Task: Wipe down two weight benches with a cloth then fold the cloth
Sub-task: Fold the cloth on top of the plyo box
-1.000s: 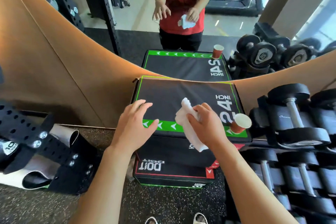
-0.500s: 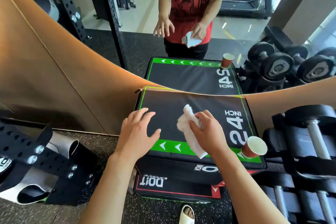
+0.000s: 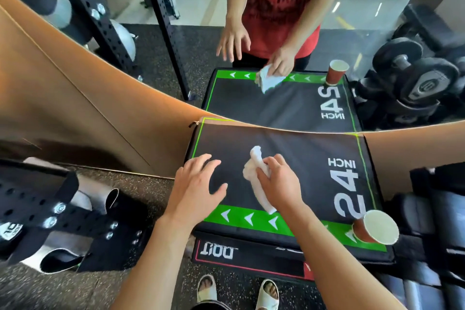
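Note:
A black padded box (image 3: 302, 158) with green arrow trim and "24 INCH" lettering stands against a mirror. My right hand (image 3: 279, 184) grips a crumpled white cloth (image 3: 254, 173) and presses it on the box's top near the middle. My left hand (image 3: 196, 189) rests on the top near the left front corner, fingers spread. A second black pad (image 3: 251, 257) with red trim lies under the box.
A red paper cup (image 3: 375, 228) stands on the box's front right corner. Dumbbells (image 3: 427, 221) fill a rack to the right. A black perforated rack arm (image 3: 37, 209) and rolled mats sit at the left. The mirror (image 3: 276, 33) reflects me and the box.
My head has come closer and lower over the box. My right hand with the cloth has shifted from the front edge onto the top; my left hand stays near the left front corner.

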The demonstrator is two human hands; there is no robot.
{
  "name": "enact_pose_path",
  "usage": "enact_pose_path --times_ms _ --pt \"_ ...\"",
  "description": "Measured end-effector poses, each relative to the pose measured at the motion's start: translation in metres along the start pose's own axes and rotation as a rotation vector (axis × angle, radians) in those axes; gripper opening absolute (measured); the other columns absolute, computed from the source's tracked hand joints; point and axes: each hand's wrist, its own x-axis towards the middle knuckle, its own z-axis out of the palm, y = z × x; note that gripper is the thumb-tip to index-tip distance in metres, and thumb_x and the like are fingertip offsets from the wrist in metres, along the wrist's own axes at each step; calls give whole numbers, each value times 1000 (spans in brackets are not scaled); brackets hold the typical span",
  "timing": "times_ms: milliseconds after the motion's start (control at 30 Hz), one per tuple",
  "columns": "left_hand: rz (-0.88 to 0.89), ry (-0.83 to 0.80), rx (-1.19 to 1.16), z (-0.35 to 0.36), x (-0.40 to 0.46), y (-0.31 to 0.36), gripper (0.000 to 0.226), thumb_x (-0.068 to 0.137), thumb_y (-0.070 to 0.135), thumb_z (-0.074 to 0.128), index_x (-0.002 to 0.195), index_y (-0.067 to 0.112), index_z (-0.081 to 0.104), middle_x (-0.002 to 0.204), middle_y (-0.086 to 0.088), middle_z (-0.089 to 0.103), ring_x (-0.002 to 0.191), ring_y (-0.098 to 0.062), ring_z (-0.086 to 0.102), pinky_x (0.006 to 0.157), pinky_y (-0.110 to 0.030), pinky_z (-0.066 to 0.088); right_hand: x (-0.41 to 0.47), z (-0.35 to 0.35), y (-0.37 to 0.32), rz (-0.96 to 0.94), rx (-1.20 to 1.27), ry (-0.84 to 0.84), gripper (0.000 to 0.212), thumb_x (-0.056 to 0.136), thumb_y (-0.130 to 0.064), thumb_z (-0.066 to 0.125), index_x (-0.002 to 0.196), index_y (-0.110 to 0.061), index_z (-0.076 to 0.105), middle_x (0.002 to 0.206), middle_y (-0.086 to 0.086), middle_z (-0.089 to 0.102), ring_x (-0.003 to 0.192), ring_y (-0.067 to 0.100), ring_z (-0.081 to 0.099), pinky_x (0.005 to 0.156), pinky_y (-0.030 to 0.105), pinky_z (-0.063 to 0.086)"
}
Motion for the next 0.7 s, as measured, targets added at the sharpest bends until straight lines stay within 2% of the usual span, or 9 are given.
enact_pose_path --times_ms 100,200,300,467,600,700 --pt "36 -33 -7 12 11 -10 59 94 48 68 147 24 58 156 0 49 144 -23 43 117 -44 38 0 25 10 36 -31 -35 17 100 -43 56 98 -26 60 96 -8 47 75 19 56 58 33 38" --pt "71 -87 -9 23 24 -22 59 95 50 66 148 27 56 158 2 46 146 -21 40 119 -41 36 -6 48 21 94 -75 -105 24 99 -44 58 108 -23 62 99 -8 47 82 21 58 59 34 40" --pt "133 -142 -21 36 35 -28 60 95 51 64 149 28 55 158 4 45 146 -21 40 118 -43 36 -12 59 23 151 -55 -131 30 96 -52 61 116 -29 62 104 -13 47 94 17 59 66 34 44" --pt "223 -231 -43 61 46 -29 58 95 48 63 148 28 54 157 6 45 146 -20 39 116 -43 37 -15 46 20 187 -42 -101 46 85 -65 69 118 -33 62 110 -16 52 100 11 56 79 37 52" --pt "309 -291 -33 78 61 -22 53 96 40 60 147 27 53 153 8 46 143 -19 42 115 -40 37 -27 27 30 199 -16 -30 38 86 -55 73 115 -32 66 108 -16 52 104 11 54 79 32 47" --pt "339 -339 -17 88 66 -17 45 97 33 59 141 24 56 143 7 51 131 -20 50 105 -38 43 -36 25 37 226 -19 5 26 93 -39 70 115 -24 68 111 -8 55 107 19 54 81 34 47"
